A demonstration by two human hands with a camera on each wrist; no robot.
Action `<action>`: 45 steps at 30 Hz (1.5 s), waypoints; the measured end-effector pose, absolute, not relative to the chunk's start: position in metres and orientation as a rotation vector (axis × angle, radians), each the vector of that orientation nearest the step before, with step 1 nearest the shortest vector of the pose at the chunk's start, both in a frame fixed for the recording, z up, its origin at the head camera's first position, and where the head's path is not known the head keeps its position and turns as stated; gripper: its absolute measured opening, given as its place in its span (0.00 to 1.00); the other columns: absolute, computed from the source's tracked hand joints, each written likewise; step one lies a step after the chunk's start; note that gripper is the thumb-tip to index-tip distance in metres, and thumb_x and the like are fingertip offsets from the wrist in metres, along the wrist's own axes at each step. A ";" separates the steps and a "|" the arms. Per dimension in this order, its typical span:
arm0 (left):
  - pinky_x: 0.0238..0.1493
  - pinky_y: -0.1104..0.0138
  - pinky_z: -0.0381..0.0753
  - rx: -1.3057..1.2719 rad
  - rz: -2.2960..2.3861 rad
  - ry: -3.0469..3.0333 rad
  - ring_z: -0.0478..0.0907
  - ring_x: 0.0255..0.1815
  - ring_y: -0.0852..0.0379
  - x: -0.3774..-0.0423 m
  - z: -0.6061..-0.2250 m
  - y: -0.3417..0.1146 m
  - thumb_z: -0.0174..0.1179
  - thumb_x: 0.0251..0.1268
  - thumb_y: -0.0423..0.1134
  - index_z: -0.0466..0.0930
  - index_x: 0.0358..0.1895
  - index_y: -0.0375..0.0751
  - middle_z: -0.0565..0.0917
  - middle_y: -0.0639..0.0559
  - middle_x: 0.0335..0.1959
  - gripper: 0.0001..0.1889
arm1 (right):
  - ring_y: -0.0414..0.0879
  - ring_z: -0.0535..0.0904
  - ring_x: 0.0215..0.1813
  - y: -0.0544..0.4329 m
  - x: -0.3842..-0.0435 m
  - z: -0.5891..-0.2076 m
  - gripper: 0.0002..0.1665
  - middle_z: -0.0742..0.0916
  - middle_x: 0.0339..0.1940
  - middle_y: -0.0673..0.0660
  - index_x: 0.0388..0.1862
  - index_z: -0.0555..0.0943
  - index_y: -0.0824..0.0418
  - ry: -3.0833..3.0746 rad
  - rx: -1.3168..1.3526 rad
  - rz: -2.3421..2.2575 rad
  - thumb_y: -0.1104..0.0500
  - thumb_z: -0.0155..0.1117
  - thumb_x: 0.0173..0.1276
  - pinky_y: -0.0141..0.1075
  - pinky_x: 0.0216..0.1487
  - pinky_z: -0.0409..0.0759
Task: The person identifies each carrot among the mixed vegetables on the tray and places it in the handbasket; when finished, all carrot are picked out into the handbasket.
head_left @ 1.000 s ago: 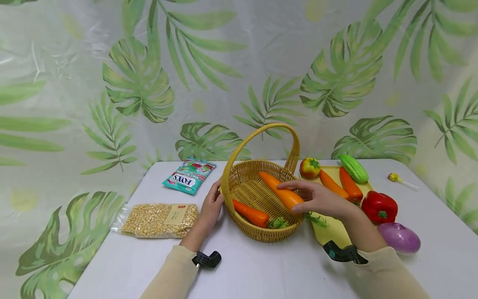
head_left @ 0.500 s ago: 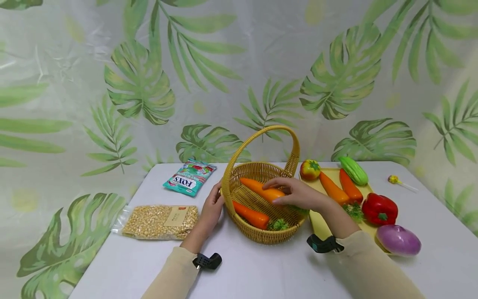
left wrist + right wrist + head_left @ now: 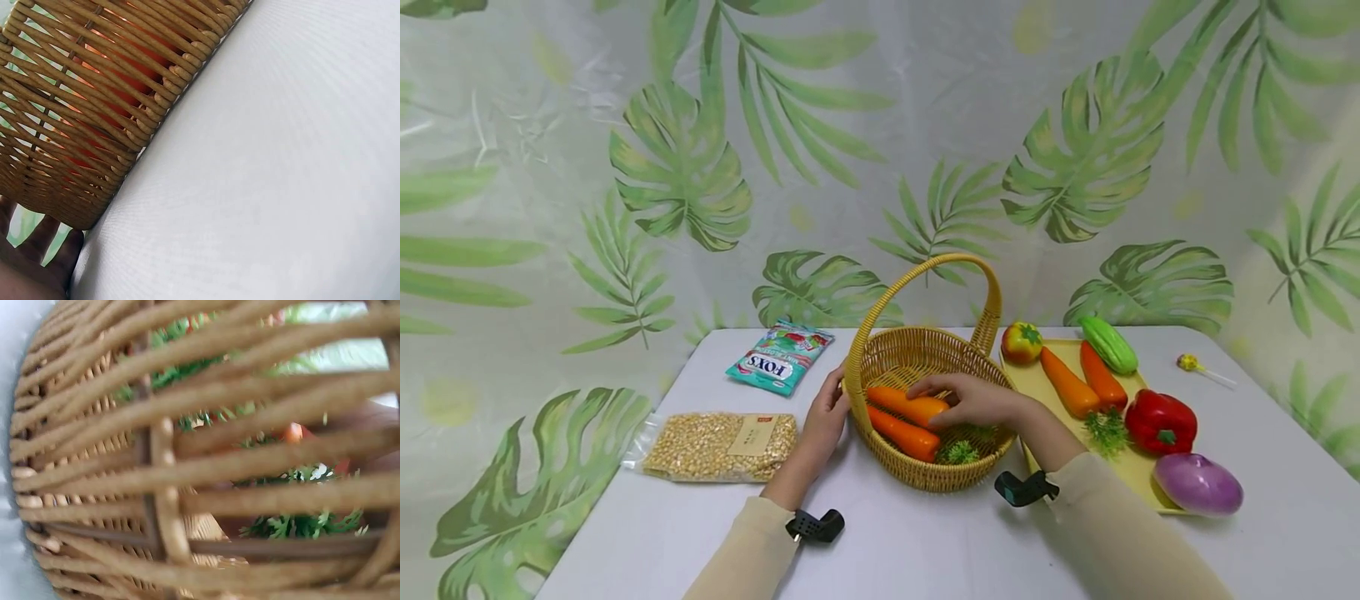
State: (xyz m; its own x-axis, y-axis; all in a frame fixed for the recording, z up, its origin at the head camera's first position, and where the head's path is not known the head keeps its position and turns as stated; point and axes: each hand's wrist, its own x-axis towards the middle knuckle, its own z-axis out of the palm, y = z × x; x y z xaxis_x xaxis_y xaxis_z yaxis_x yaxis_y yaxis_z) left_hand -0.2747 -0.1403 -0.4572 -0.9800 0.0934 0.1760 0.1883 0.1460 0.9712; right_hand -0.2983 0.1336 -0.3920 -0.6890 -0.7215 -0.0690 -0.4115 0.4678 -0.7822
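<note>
A wicker basket (image 3: 925, 478) with a tall arched handle stands mid-table. My left hand (image 3: 824, 418) rests against its left outer side; in the left wrist view, the extended fingers (image 3: 62, 253) meet the wicker wall (image 3: 119, 69). Inside the basket, my right hand (image 3: 977, 402) holds an orange carrot (image 3: 891, 402) between thumb and fingers. This carrot lies low, just behind a second carrot (image 3: 904, 437), whose green top (image 3: 959, 452) points right. In the right wrist view, green carrot leaves (image 3: 300, 519) show through the blurred weave (image 3: 81, 469), which hides most of the hand.
At right, a yellow tray (image 3: 1051, 454) carries two more carrots (image 3: 1067, 385), a red bell pepper (image 3: 1161, 421), a green ridged vegetable (image 3: 1109, 345), a red-yellow fruit (image 3: 1022, 342) and an eggplant (image 3: 1198, 484). Beyond lies a lollipop (image 3: 1189, 362). At left are corn kernels (image 3: 700, 444) and a candy bag (image 3: 781, 357).
My right hand has moved left and down into the basket, bringing the carrot from the right rim to beside the other carrot. The left hand stays at the basket's side.
</note>
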 end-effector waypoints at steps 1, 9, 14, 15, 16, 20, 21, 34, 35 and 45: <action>0.82 0.53 0.51 -0.285 -1.994 -2.322 0.50 0.83 0.53 -0.275 -0.457 -0.140 0.47 0.79 0.45 0.62 0.76 0.59 0.58 0.58 0.80 0.25 | 0.52 0.71 0.70 0.133 -0.298 -0.393 0.26 0.80 0.67 0.52 0.65 0.78 0.50 2.326 -0.935 -1.082 0.55 0.68 0.68 0.52 0.71 0.70; 0.82 0.51 0.51 -0.275 -1.994 -2.356 0.50 0.83 0.49 -0.259 -0.434 -0.139 0.47 0.78 0.41 0.61 0.77 0.51 0.58 0.53 0.81 0.26 | 0.52 0.71 0.68 0.128 -0.298 -0.398 0.27 0.80 0.67 0.51 0.64 0.79 0.48 2.361 -0.920 -1.035 0.57 0.70 0.65 0.54 0.71 0.70; 0.82 0.52 0.51 -0.288 -1.991 -2.348 0.50 0.83 0.50 -0.265 -0.442 -0.139 0.47 0.78 0.41 0.61 0.76 0.52 0.57 0.53 0.81 0.26 | 0.54 0.74 0.68 0.126 -0.299 -0.401 0.29 0.82 0.65 0.54 0.65 0.78 0.50 2.371 -0.934 -0.996 0.57 0.71 0.64 0.55 0.72 0.70; 0.82 0.53 0.51 -0.291 -1.988 -2.344 0.50 0.83 0.51 -0.268 -0.446 -0.140 0.47 0.78 0.42 0.61 0.76 0.53 0.57 0.55 0.81 0.26 | 0.54 0.74 0.67 0.126 -0.299 -0.401 0.29 0.82 0.64 0.55 0.65 0.78 0.50 2.375 -0.927 -0.986 0.57 0.71 0.65 0.55 0.71 0.71; 0.82 0.53 0.51 -0.293 -1.989 -2.334 0.50 0.83 0.52 -0.271 -0.451 -0.140 0.47 0.78 0.43 0.61 0.76 0.55 0.57 0.56 0.81 0.26 | 0.54 0.75 0.66 0.126 -0.299 -0.402 0.28 0.82 0.64 0.55 0.65 0.78 0.50 2.376 -0.922 -0.979 0.57 0.71 0.65 0.54 0.71 0.71; 0.82 0.52 0.51 -0.304 -1.964 -2.315 0.51 0.83 0.53 -0.275 -0.458 -0.141 0.48 0.78 0.46 0.63 0.75 0.60 0.59 0.59 0.80 0.25 | 0.53 0.76 0.64 0.125 -0.298 -0.401 0.27 0.82 0.63 0.56 0.64 0.78 0.48 2.379 -0.886 -0.960 0.56 0.70 0.65 0.53 0.70 0.73; 0.82 0.52 0.51 -0.301 -1.957 -2.316 0.51 0.83 0.53 -0.275 -0.458 -0.141 0.48 0.77 0.47 0.64 0.74 0.61 0.59 0.60 0.80 0.24 | 0.53 0.77 0.64 0.125 -0.298 -0.401 0.27 0.83 0.63 0.56 0.64 0.78 0.48 2.380 -0.879 -0.960 0.56 0.70 0.65 0.53 0.69 0.73; 0.82 0.52 0.51 -0.304 -1.951 -2.308 0.52 0.82 0.53 -0.276 -0.461 -0.140 0.49 0.77 0.46 0.64 0.74 0.62 0.59 0.60 0.80 0.25 | 0.52 0.76 0.66 0.126 -0.297 -0.402 0.27 0.83 0.63 0.54 0.65 0.79 0.54 2.425 -0.876 -1.003 0.53 0.68 0.67 0.54 0.71 0.71; 0.82 0.52 0.52 -0.297 -1.955 -2.309 0.52 0.82 0.54 -0.276 -0.460 -0.139 0.49 0.77 0.46 0.64 0.74 0.63 0.59 0.61 0.80 0.24 | 0.52 0.76 0.65 0.126 -0.297 -0.402 0.26 0.84 0.62 0.54 0.64 0.79 0.54 2.429 -0.866 -1.016 0.53 0.67 0.68 0.53 0.71 0.71; 0.81 0.54 0.57 -0.256 -1.933 -2.335 0.56 0.80 0.56 -0.274 -0.458 -0.139 0.48 0.77 0.47 0.64 0.72 0.70 0.63 0.65 0.77 0.24 | 0.54 0.82 0.60 0.123 -0.294 -0.396 0.21 0.85 0.58 0.62 0.63 0.79 0.61 2.564 -0.870 -1.227 0.60 0.61 0.73 0.46 0.59 0.83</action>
State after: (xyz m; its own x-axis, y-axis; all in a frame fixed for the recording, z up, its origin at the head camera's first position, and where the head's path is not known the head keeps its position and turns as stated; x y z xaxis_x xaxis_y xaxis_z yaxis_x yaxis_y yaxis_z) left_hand -0.2736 -0.1394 -0.4580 -0.9809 0.0659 0.1830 0.1921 0.1807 0.9646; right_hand -0.2939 0.1234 -0.3960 -0.8157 -0.5708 0.0946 -0.4319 0.4918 -0.7561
